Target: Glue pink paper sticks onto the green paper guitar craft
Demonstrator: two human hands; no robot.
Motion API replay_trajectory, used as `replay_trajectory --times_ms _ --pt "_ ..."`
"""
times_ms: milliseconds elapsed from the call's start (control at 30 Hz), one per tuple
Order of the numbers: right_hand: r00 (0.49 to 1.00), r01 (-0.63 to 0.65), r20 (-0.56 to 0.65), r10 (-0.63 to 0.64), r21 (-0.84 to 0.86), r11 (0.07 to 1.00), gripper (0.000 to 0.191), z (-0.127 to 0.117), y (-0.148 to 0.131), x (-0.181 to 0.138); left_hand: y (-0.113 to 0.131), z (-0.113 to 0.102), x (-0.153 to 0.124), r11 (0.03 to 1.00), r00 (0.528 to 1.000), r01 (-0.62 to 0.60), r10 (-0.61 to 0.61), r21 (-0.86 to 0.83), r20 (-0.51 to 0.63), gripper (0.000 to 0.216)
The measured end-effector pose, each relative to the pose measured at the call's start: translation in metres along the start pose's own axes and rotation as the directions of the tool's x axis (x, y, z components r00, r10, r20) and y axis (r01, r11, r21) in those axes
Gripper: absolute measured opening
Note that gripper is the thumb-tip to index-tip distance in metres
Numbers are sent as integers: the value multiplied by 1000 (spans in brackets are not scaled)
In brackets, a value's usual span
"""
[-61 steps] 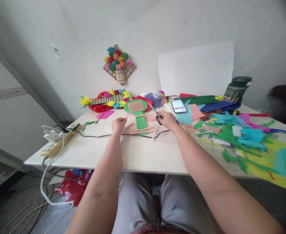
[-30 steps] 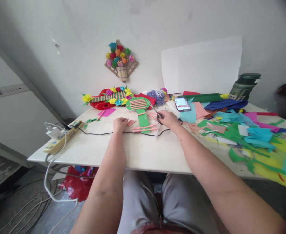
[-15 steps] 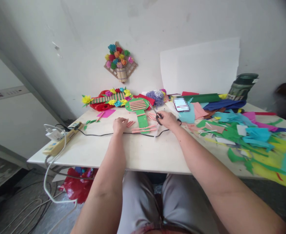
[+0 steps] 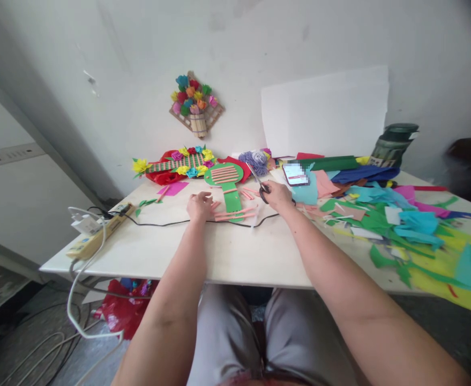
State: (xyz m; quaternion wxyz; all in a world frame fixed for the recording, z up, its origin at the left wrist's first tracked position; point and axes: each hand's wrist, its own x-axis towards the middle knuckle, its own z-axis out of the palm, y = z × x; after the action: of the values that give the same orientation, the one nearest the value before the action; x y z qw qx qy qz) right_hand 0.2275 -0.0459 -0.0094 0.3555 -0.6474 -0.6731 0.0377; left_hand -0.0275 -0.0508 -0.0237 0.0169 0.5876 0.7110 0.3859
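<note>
My right hand is closed around the black handles of a pair of scissors, whose blades point up and to the left. My left hand is low over the table, fingers bent and a little apart, with nothing visible between them. Just right of its fingertips lie short pink sticks. Between the hands lies a green cutout with a round head and a straight neck, and a row of pink sticks across the head. Longer pink strips cross its lower end.
A flower-trimmed craft lies at the back left. A black cable runs across the table from a power strip. A phone, coloured paper scraps and a dark green bottle occupy the right side.
My left hand has lifted slightly and its fingers have parted beside the short pink sticks. The right hand keeps the scissors in nearly the same spot. The view has shifted slightly.
</note>
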Motion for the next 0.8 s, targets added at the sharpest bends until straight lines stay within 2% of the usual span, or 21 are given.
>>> replay_trajectory --times_ms 233,333,367,433,533,633,800 --pt "1000 -6 6 6 -6 1000 33 -2 -2 -1 -6 -6 2 994 991 78 -86 -81 -104 26" --pt "1000 -14 5 14 -11 1000 32 -2 -1 -1 -15 -12 5 994 996 14 -24 -110 -91 18" --pt "1000 -15 8 15 -14 1000 31 -1 0 -1 -18 -14 5 993 999 -4 -2 -117 -48 14" --pt "1000 -15 13 15 -19 1000 30 -1 0 0 -21 -20 5 989 998 -40 47 -139 48 21" --pt "1000 -16 14 17 -32 999 31 0 1 0 -18 -30 1 984 977 -85 113 -156 183 25" --pt "1000 -18 12 18 -40 999 31 1 1 0 -11 -41 -3 989 920 -130 147 -70 364 20" --pt "999 -29 31 30 -43 999 33 -1 1 -1 -4 -48 -3 956 822 -201 47 212 568 23"
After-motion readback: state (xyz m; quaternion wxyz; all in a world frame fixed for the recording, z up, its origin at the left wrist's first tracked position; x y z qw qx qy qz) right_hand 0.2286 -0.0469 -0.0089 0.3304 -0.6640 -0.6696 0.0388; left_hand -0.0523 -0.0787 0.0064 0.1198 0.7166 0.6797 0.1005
